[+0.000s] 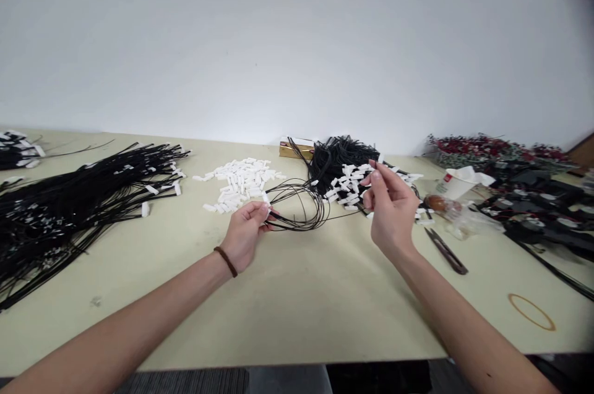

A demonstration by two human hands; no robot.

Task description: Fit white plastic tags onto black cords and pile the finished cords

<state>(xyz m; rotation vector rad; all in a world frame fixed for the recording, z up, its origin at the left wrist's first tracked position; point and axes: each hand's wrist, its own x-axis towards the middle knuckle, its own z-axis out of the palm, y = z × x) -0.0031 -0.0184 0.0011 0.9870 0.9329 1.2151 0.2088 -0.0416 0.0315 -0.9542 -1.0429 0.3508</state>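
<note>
My left hand (248, 227) is closed around a bunch of thin black cable, and a white connector (265, 197) pokes up beside its thumb. From there a loose coil of black cable (320, 211) spreads to the right, just above the table. My right hand (392, 205) is raised with thumb and index finger pinched together. A small white piece shows at its fingertips, but I cannot tell whether it is held. One thin strand runs from the coil toward this hand. Behind it lies a bundle of black cables (341, 156) with white connectors (348, 187).
Loose white connectors (241, 180) are heaped at the middle back. A big black cable bundle (93, 196) covers the left. On the right are thread snips (446, 250), a paper cup (455, 182), a plastic bag (468, 221), a yellowish ring (531, 312) and dark parts (538, 196).
</note>
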